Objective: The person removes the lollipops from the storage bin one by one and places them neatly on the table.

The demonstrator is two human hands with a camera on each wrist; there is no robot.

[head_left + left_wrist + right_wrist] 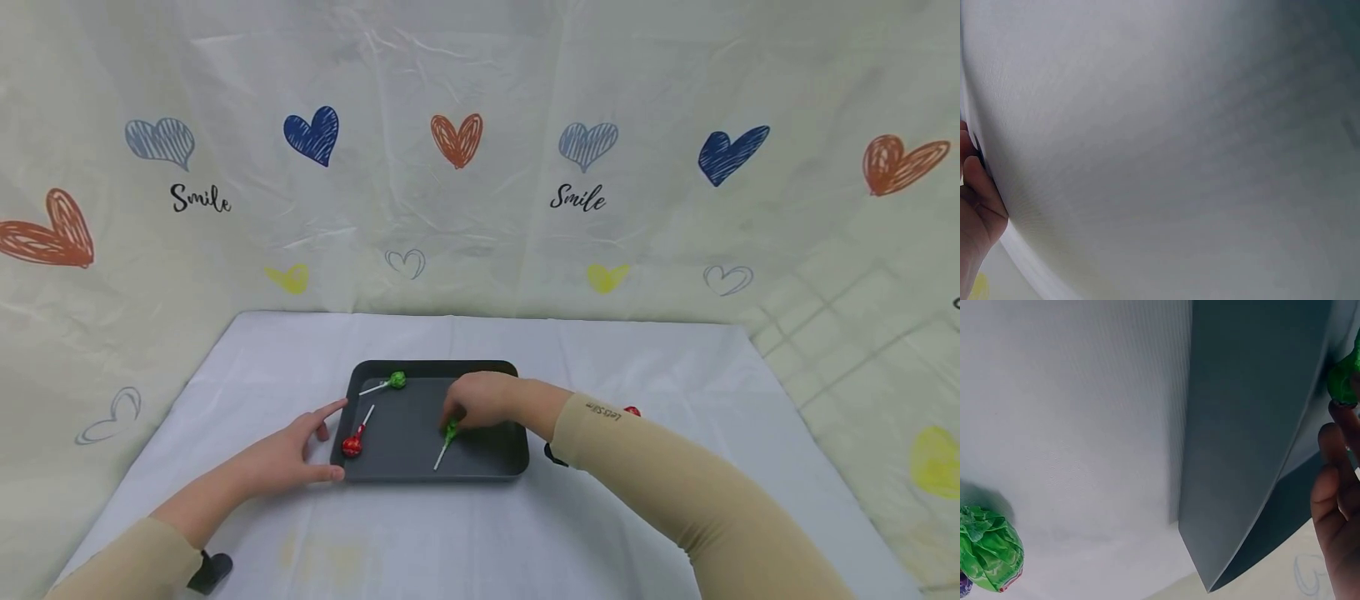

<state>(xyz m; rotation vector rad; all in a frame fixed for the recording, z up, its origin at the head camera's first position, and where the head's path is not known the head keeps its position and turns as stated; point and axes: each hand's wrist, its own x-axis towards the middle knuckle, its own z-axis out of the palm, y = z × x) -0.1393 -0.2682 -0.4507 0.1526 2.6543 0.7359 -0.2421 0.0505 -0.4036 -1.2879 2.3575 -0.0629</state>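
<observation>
A dark grey tray (pixel 405 467) lies on the white cloth. My left hand (pixel 285 454) spreads its thumb and index finger against the tray's left edge; in the left wrist view only part of that hand (pixel 979 206) shows. Over the tray's right half, my right hand (pixel 480 400) pinches a green-wrapped lollipop (pixel 451 432) by its head, its white stick slanting toward the near side. The right wrist view shows this lollipop (pixel 1342 381) at the fingertips. Inside the tray also lie another green lollipop (pixel 397 380) at the back left and a red lollipop (pixel 352 446) at the front left.
A red-wrapped candy (pixel 632 411) peeks out behind my right sleeve. In the right wrist view, a green-wrapped candy (pixel 990 550) lies on the cloth outside the tray, with a purple wrapper (pixel 964 585) beside it. A heart-printed curtain (pixel 487 233) stands behind the table.
</observation>
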